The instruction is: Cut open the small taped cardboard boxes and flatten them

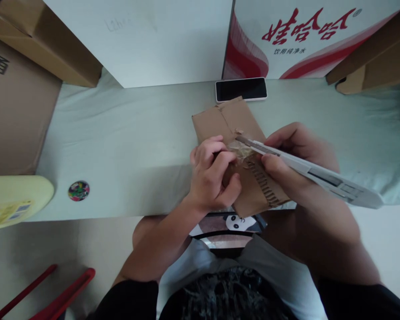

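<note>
The cardboard package lies on the cloth-covered surface, beneath the left hand and just left of the right hand. The right hand is closed around a white box cutter, thumb on the near side, fingers on the far side, its blade at the crumpled clear tape between the two hands. The left hand is bent over the package, steadying it; whether its fingertips pinch the tape I cannot tell. The tip sits close to those fingers, so drawing them back and pressing from the package's left edge would be safer. Short, shallow strokes aimed away from the left hand seem best, with the tape held taut. Ragged ridges beside the right thumb could catch the tip, and the phone beyond both hands should stay clear of it.
</note>
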Tool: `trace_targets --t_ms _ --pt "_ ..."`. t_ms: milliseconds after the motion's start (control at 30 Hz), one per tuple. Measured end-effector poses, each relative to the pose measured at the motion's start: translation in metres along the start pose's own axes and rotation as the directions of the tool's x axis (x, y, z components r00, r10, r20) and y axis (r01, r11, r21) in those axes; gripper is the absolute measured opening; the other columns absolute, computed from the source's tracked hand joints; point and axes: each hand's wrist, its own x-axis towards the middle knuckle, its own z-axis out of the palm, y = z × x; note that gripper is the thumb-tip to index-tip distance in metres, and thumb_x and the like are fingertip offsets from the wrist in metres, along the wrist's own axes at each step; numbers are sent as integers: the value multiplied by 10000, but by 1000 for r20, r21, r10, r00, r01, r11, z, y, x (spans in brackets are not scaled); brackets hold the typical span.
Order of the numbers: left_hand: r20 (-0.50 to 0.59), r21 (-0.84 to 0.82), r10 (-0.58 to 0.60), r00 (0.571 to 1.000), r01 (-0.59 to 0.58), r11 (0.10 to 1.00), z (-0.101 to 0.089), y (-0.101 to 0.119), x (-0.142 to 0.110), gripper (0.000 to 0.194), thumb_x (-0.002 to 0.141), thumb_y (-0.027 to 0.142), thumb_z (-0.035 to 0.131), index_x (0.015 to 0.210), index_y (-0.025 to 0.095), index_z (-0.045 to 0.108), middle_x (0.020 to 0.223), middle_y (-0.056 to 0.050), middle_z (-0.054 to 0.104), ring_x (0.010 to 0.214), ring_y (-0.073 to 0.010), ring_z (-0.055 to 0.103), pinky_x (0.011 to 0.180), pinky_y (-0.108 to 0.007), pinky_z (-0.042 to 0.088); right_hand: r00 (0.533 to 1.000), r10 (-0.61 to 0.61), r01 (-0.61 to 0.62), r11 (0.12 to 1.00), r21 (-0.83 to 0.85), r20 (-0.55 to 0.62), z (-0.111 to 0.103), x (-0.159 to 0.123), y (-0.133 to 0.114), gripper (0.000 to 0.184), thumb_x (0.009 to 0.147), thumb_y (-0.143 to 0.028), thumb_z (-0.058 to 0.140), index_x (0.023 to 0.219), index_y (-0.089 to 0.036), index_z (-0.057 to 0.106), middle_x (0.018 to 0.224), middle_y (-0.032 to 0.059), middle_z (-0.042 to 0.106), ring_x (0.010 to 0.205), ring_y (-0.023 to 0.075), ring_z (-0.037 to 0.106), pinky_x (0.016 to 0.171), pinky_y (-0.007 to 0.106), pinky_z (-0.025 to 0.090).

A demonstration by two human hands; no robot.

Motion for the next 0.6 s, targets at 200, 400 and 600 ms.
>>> trace_targets --t_ms 200,400,600 --pt "-11 -30 8 1000 -8 1000 -1 1 1 187 901 284 562 1086 266 539 1135 -87 584 1314 -332 589 1112 -554 496 999 -46 46 999 23 23 -6 2 4 98 850 -215 781 920 -243 719 826 -10 716 701 126 587 650 283 439" --pt "-4 -45 -5 1000 5 999 -2 1 0 201 884 258 569 1084 248 552 1151 -97 585 1328 -350 582 1107 -567 488 989 -142 140 989 41 44 -12 15 22 23 909 -262 773 929 -264 763 791 -26 697 622 96 558 574 254 423" --pt "-6 -35 0 1000 -1 999 -1 2 1 193 887 255 554 1080 256 542 1150 -91 573 1329 -339 574 1121 -550 473 988 -131 131 991 5 79 -11 8 15 117 942 -370 759 936 -261 716 815 -11 687 668 128 586 590 278 456"
